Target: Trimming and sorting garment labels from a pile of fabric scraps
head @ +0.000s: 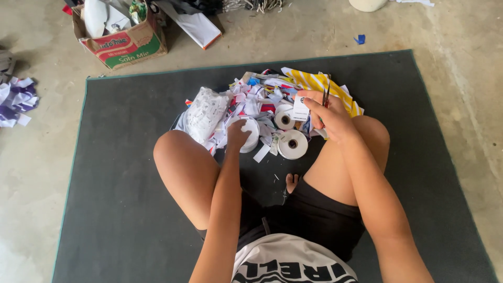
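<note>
Mid-frame, left hand (237, 134) grips a white tape roll (250, 133) while right hand (330, 116) pinches scissors (326, 96) and a label (301, 109) (seemingly mid-cutting).

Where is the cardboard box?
In the head view the cardboard box stands on the bare concrete floor at the upper left, just past the far-left corner of the dark mat.
</note>
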